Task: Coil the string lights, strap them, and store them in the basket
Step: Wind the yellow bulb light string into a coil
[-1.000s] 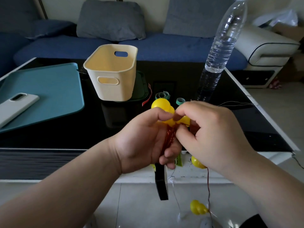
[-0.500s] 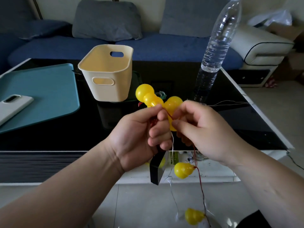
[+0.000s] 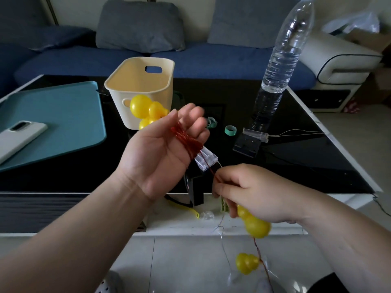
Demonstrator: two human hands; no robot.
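Left hand (image 3: 160, 149): palm turned up toward the camera, grip wide, fingers loosely extended and only slightly bent at the tips. The red wire coil (image 3: 186, 140) of the string lights (image 3: 212, 175) is wound across these fingers. A cluster of yellow bulbs (image 3: 148, 111) is seen just behind the thumb, in front of the basket wall. A clear battery box (image 3: 206, 161) lies against the lower edge of the coil, beside the little finger.

Right hand (image 3: 254, 193): grip narrow, thumb and forefinger pinched on the red wire just below the battery box. A further held bulb (image 3: 256, 226) is tucked under the curled fingers. From it the wire drops to a hanging bulb (image 3: 246, 263) over the floor.

The cream basket (image 3: 139, 87) stands upright on the black counter (image 3: 296, 166), beyond the left hand and near it, mouth open upward.

To the left of the basket a teal mat (image 3: 53, 115) is noted, with a phone (image 3: 19, 138) on it. To the right, two teal strap rings (image 3: 230, 131), a second clear box (image 3: 255, 135) and a water bottle (image 3: 283, 56) are noted. Both hands are held at the near edge of the counter. Bare counter is seen between the basket and the bottle.
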